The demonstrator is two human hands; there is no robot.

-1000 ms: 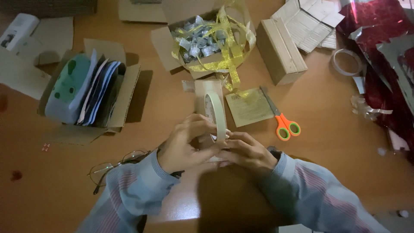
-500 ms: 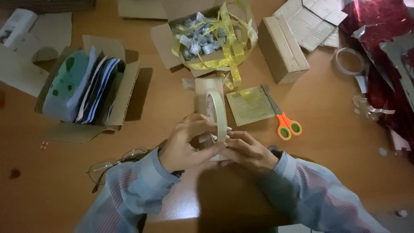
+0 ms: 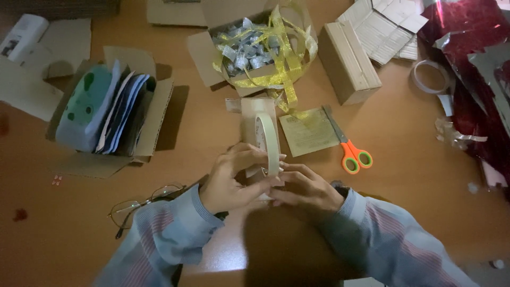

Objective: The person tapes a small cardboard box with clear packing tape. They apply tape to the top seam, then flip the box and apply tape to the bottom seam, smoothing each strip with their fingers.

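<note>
The left hand [image 3: 228, 183] and the right hand [image 3: 305, 187] meet at the near middle of the brown table [image 3: 414, 212], both closed on a roll of pale tape [image 3: 268, 143] that stands on edge between them — left fingers curl round its near rim from the side, right fingertips pinch at its lower edge. Both forearms, in striped blue-and-pink sleeves, come in low from the near edge and angle toward each other.

Around them, largest first: crumpled red foil [image 3: 467, 37] fills the far right corner; an open carton of blue and green sheets [image 3: 101, 114] sits to the left, well apart from the hands; another open carton of silver scraps and gold ribbon [image 3: 255, 48] lies just beyond the tape, a ribbon tail trailing down toward it. A shut cardboard box [image 3: 348, 61] lies right of that, flat cardboard pieces [image 3: 385, 26] behind it. A small square packet [image 3: 305, 133] lies just beside the tape, with orange-handled scissors [image 3: 348, 146] touching its right edge. A clear tape ring [image 3: 431, 76] rests near the foil; spectacles [image 3: 143, 202] lie just beside the left sleeve.

Bare table shows to the near left and to the right of the scissors.
</note>
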